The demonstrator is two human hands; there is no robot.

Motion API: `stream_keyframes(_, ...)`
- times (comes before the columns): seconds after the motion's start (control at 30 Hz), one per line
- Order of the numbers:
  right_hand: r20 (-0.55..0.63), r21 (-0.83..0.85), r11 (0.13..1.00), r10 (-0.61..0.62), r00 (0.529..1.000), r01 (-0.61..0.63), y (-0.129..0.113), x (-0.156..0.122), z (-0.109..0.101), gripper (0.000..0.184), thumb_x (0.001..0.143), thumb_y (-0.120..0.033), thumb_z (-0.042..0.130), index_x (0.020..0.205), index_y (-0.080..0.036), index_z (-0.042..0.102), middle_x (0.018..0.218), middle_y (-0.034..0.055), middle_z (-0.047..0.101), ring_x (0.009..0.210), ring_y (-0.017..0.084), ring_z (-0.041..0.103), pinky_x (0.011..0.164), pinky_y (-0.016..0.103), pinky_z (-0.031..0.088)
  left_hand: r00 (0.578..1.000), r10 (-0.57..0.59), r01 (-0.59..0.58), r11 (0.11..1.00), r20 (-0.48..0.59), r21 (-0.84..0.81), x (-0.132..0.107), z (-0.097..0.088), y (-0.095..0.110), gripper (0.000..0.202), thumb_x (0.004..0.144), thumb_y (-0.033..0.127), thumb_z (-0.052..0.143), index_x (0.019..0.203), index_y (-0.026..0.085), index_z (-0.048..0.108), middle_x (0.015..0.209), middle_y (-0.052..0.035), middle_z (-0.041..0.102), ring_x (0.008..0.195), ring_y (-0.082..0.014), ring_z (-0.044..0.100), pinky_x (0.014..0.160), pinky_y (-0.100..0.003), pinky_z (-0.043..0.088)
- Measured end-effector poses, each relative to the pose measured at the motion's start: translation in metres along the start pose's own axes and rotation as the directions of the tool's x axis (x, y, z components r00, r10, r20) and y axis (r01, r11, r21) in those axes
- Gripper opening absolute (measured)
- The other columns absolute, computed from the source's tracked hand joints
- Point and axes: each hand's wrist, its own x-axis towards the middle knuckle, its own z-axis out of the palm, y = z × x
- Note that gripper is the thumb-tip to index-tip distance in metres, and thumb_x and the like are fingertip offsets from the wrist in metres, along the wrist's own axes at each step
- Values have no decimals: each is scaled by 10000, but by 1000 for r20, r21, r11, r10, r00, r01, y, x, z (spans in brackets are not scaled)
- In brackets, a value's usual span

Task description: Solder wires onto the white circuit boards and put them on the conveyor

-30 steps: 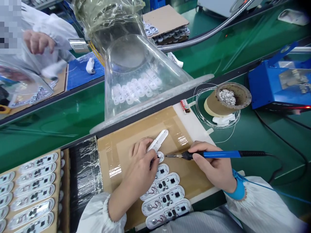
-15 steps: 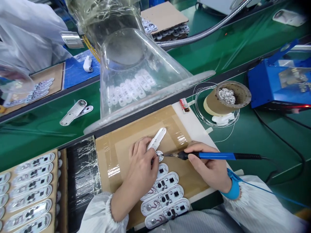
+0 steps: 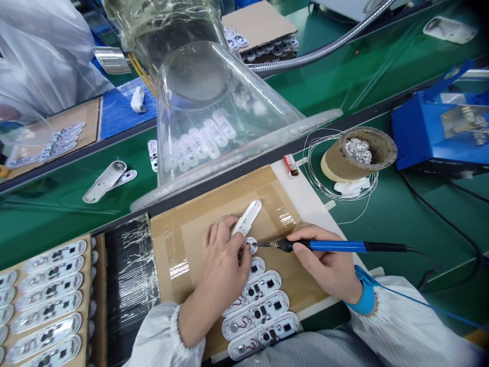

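My right hand (image 3: pixel 324 260) grips a soldering iron (image 3: pixel 338 246) with a blue and black handle. The iron's tip meets the rounded end of a small white circuit-board piece (image 3: pixel 251 244). My left hand (image 3: pixel 223 255) has its fingers closed on that piece, hiding most of it. A white plastic shell (image 3: pixel 247 216) lies against the left fingertips, pointing up and right. Below my hands, several white casings with circuit boards (image 3: pixel 263 308) lie in a row on the cardboard-covered work surface (image 3: pixel 214 214).
A clear fume hood (image 3: pixel 229 117) stands ahead. To the right are a cup of metal shavings (image 3: pixel 357 158), a coil of wire (image 3: pixel 311 173), a red box (image 3: pixel 291 166) and a blue machine (image 3: pixel 439 122). Boards fill a tray (image 3: pixel 49 300) at left. A white shell (image 3: pixel 105 182) rests on the green belt (image 3: pixel 57 204).
On the green belt, the white shell has shifted left, and another board has come into sight beside the hood. My right hand and the iron have moved very slightly left.
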Motion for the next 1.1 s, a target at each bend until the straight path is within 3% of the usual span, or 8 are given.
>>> stream_keyframes(0.53, -41, 28, 999, -17, 999, 18, 2, 2, -6, 160, 946, -114, 673, 997, -247, 747, 864, 22, 738, 782, 179, 708, 703, 291, 588, 1000, -8, 8, 1000, 1, -9, 0, 0, 0, 187, 971, 84, 537, 823, 195, 561, 1311, -149, 603, 1243, -353, 580, 1016, -612, 485)
stream_keyframes(0.7, -71, 26, 1000, -3, 997, 5, 0, 4, -6, 143, 935, -128, 677, 969, -242, 756, 835, 24, 747, 734, 179, 710, 647, 282, 584, 999, -36, 34, 993, -15, -113, -7, -1, -5, 141, 1022, 153, 557, 932, 220, 642, 1422, -131, 534, 1359, -325, 535, 1086, -600, 499)
stream_keyframes(0.8, -79, 33, 999, -3, 997, 5, 0, 5, -7, 127, 930, -143, 684, 954, -240, 762, 829, 27, 749, 725, 186, 708, 645, 293, 587, 994, -110, 108, 968, 3, -225, -13, -1, -9, 137, 1044, 207, 561, 996, 256, 679, 1488, -109, 489, 1440, -305, 499, 1095, -552, 534)
stream_keyframes(0.9, -88, 38, 999, -2, 996, 5, 0, 5, -8, 132, 934, -145, 679, 957, -243, 764, 826, 20, 745, 717, 179, 702, 646, 288, 585, 985, -172, 172, 930, 27, -324, -16, -2, -13, 142, 1049, 246, 563, 996, 276, 691, 1482, -93, 497, 1432, -277, 525, 1014, -462, 593)
stream_keyframes(1.1, -99, 49, 999, 17, 995, -12, 2, 3, -10, 120, 943, -153, 679, 956, -236, 764, 835, 21, 742, 687, 166, 691, 627, 271, 584, 975, -213, 221, 872, 67, -437, -17, -8, -16, 176, 1054, 278, 560, 946, 258, 697, 1462, -92, 525, 1440, -256, 526, 954, -376, 609)
